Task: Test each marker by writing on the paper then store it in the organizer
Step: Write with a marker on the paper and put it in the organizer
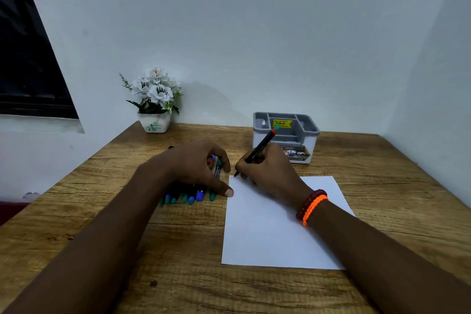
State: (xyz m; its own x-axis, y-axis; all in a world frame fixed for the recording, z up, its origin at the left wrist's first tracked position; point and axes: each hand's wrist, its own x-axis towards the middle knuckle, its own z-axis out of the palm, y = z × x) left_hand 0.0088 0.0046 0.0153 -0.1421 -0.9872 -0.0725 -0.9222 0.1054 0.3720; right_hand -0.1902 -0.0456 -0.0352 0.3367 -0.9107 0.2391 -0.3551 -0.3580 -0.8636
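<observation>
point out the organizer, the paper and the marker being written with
organizer [260,140]: head view, on its bare white front wall, left side.
paper [270,237]: head view, on the blank middle of the sheet.
marker [262,144]: head view, on the black barrel above the right hand [267,171].

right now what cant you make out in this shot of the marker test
All in the head view:
- Exact count of the spare markers: the left hand covers most of them.
- What is written: the marks at the marker tip are too faint and small.
- Deep inside the organizer: hidden by its walls and the right hand.
- The yellow price sticker: partly too small.
</observation>
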